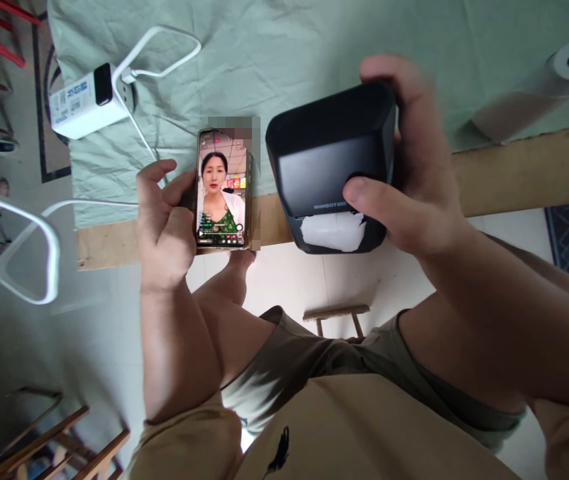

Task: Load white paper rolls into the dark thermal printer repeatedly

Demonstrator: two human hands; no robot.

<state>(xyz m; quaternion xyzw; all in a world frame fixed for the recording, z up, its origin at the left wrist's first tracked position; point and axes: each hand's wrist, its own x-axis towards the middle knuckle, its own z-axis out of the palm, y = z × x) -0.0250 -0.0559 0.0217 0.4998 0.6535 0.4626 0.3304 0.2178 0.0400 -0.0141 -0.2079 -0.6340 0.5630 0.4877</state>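
My left hand grips the left edge of a smartphone, whose lit screen shows a video of a person. The phone is at the table's near edge. My right hand is wrapped round the right side of a black label printer marked NIIMBOT, the thumb lying on its top face. A torn piece of white paper shows at the printer's near end. The printer is held over the table edge, to the right of the phone. Most of the right fingers are hidden behind it.
A green cloth covers the table, with a bare wooden edge in front. At left stands a white power bank with a white cable. A white paper roll is at right. Below are a small wooden stool and my legs.
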